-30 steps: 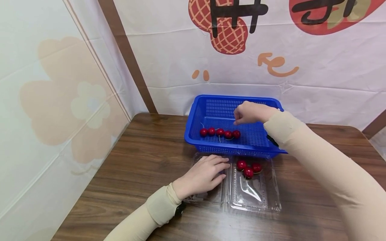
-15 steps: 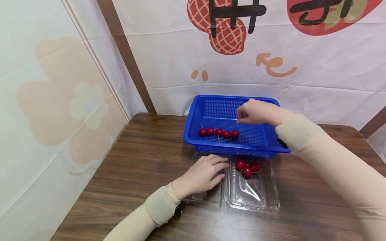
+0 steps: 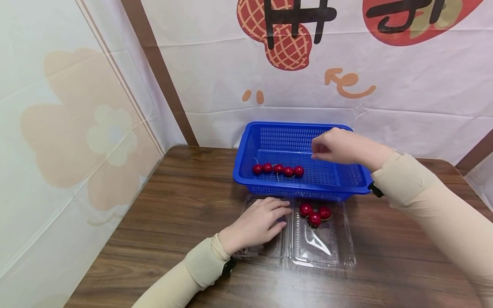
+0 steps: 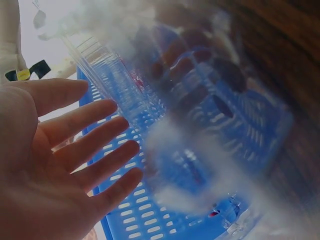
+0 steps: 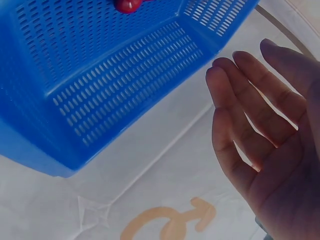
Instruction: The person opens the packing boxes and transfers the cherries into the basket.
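My left hand (image 3: 259, 223) lies over the left half of a clear plastic clamshell box (image 3: 316, 252), fingers spread and fairly straight. Three red cherries (image 3: 314, 219) with stems sit at the far end of the box's right half. Behind it stands a blue slotted basket (image 3: 292, 190), where several more cherries (image 3: 278, 169) form a row along the near side. Above the basket's right part hovers my right hand (image 3: 343, 146), fingers loosely bent. The right wrist view shows that hand (image 5: 270, 125) holding nothing, beside the basket's rim (image 5: 150, 111).
The brown wooden table (image 3: 177, 192) carries both containers. A white printed cloth (image 3: 215, 64) hangs right behind the basket, and another flowered sheet (image 3: 77, 222) runs down the left side. The box's near edge lies on the table in front of the basket.
My right hand has drifted to the right over the basket, its fingers loosening a little. The left hand stays in place on the box, and the cherries lie as before.
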`<state>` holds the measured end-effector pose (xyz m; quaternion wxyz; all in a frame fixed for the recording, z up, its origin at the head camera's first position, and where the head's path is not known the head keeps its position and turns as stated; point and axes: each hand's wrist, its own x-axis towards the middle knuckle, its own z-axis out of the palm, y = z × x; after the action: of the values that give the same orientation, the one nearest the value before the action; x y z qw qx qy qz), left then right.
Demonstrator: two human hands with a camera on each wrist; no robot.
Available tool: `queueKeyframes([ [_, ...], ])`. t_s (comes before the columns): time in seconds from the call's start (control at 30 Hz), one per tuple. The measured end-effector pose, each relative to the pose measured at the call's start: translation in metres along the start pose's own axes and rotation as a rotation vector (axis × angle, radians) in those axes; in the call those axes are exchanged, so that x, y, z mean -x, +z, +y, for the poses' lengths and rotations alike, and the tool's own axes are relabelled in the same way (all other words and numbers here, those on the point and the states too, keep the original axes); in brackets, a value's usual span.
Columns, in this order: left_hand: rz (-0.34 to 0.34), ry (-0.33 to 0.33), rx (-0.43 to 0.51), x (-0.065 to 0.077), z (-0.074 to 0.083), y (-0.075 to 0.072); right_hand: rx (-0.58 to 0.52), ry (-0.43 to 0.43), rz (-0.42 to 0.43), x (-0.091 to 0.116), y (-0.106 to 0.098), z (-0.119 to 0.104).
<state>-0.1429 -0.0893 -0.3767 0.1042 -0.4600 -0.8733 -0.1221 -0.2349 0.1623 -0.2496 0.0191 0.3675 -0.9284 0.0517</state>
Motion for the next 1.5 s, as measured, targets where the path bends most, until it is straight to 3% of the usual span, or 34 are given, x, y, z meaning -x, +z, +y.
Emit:
queueKeyframes([
  [0.37,0.017,0.003,0.005,0.001,-0.001,0.000,-0.007,-0.065,0.047,0.022,-0.001,-0.008],
  [0.73,0.013,0.003,0.006,0.001,0.000,-0.001,-0.002,-0.062,0.084,0.045,0.004,-0.016],
  [0.93,0.016,0.006,0.009,0.001,0.000,-0.001,0.010,-0.107,0.150,0.057,0.013,-0.020],
  [1.13,0.012,0.004,0.010,0.000,0.000,-0.001,0.020,-0.070,0.147,0.069,0.023,-0.028],
  [1.5,0.001,0.001,0.009,0.000,0.000,0.000,0.014,-0.145,0.174,0.077,0.043,-0.043],
])
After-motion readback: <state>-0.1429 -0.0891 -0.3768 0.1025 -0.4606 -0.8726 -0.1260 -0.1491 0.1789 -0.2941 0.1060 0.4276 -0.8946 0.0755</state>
